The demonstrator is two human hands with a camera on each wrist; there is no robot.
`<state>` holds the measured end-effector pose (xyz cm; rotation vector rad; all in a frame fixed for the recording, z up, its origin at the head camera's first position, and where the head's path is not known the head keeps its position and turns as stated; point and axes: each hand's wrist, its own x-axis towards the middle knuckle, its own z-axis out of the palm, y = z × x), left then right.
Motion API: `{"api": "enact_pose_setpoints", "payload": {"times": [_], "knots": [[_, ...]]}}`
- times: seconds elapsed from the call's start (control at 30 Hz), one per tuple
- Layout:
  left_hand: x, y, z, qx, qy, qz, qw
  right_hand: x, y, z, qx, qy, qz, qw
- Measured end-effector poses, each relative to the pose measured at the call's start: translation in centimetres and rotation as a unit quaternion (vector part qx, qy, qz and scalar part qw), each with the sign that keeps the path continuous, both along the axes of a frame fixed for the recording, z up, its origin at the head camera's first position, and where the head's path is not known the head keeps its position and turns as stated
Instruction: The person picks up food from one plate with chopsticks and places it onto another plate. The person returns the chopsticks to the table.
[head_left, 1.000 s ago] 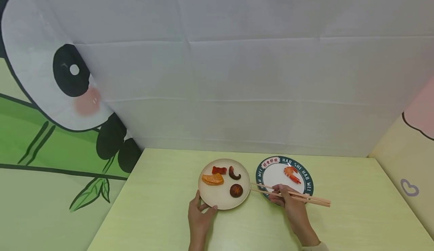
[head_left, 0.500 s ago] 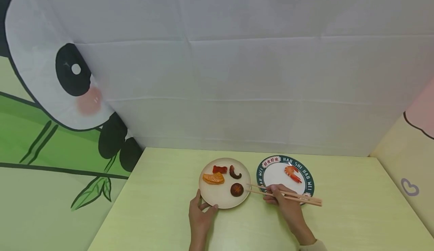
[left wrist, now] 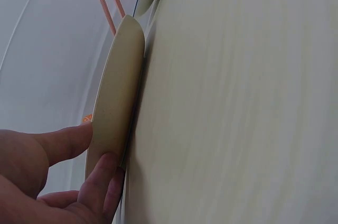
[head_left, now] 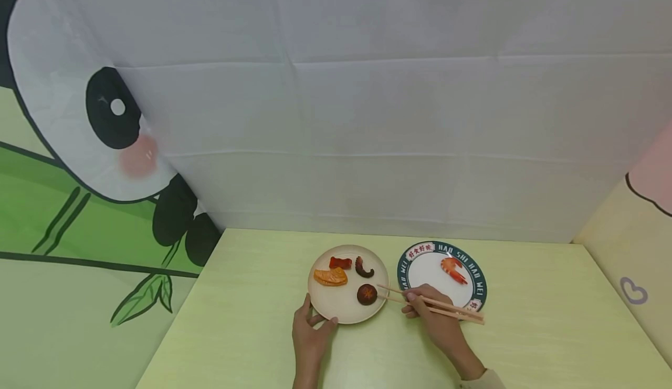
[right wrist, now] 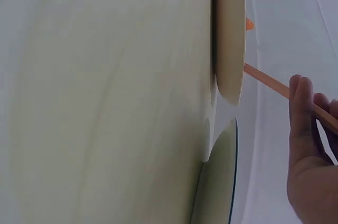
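i find the left hand (head_left: pixel 312 336) pinching the near-left rim of the beige plate (head_left: pixel 341 314). the right hand (head_left: pixel 433 319) grips the chopsticks (head_left: pixel 469 315), tips just beside the brown mushroom (head_left: pixel 367 294); contact i cannot confirm. the mushroom lies on the beige plate's right side. the shrimp (head_left: pixel 453 270) lies on the green-rimmed plate (head_left: pixel 425 269).

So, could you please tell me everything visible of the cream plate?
The cream plate is round, shallow and plain, perhaps ceramic or plastic. It sits on the table, bearing a red piece, an orange piece, a dark curled piece and a brown mushroom. The left hand holds its near left edge, thumb at the rim. Chopsticks reach over its right edge; whether they touch it is unclear.
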<state>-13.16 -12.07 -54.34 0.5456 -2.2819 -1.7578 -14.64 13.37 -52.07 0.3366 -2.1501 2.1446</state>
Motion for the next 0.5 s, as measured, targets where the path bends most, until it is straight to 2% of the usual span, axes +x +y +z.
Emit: {"api": "enact_pose_setpoints", "payload": {"times": [0.13, 0.27, 0.5], "knots": [[0.0, 0.0, -0.1, -0.001, 0.0, 0.0, 1.0, 0.0, -0.3, 0.4, 0.007, 0.007, 0.006, 1.0], [0.0, 0.0, 0.0, 0.0, -0.006, 0.001, 1.0, 0.2, -0.7, 1.6, 0.023, 0.007, 0.01, 1.0], [0.0, 0.0, 0.1, 0.001, -0.01, -0.001, 0.9999, 0.6, -1.3, 3.3, 0.085, 0.034, 0.009, 0.996]]}}
